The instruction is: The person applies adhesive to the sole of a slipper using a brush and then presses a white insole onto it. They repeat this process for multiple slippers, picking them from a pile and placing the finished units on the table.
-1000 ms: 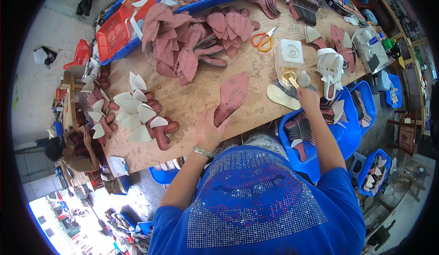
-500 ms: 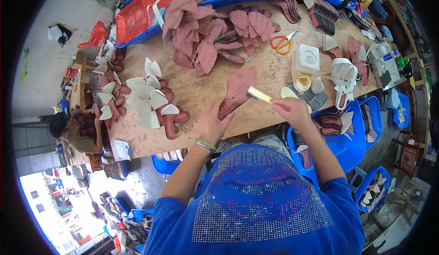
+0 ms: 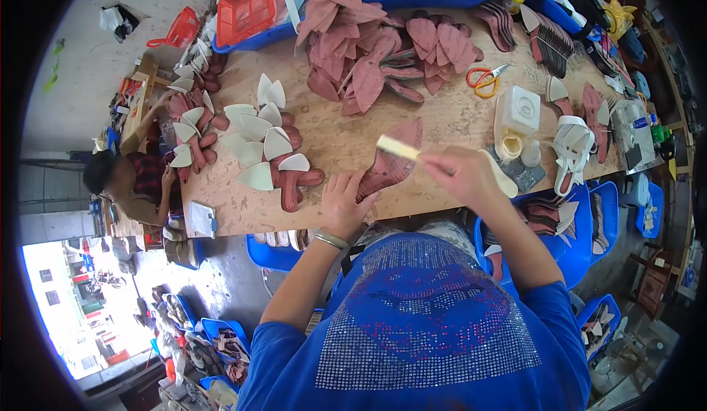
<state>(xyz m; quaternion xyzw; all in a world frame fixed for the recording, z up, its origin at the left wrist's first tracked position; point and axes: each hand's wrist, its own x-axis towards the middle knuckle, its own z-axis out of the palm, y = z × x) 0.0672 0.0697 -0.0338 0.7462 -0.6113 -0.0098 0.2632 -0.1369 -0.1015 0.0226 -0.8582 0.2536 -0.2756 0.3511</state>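
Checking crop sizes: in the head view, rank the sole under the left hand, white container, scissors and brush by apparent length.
1. Sole
2. White container
3. Scissors and brush, unranked: they look alike, and the right hand hides part of the brush.

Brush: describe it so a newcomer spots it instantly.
Find the wooden worktable; at its near edge, the left hand touches a reddish insole. The brush is in the right hand, pointing left over that insole. Its straight, pale-cream body stands out against the broader, reddish insole.
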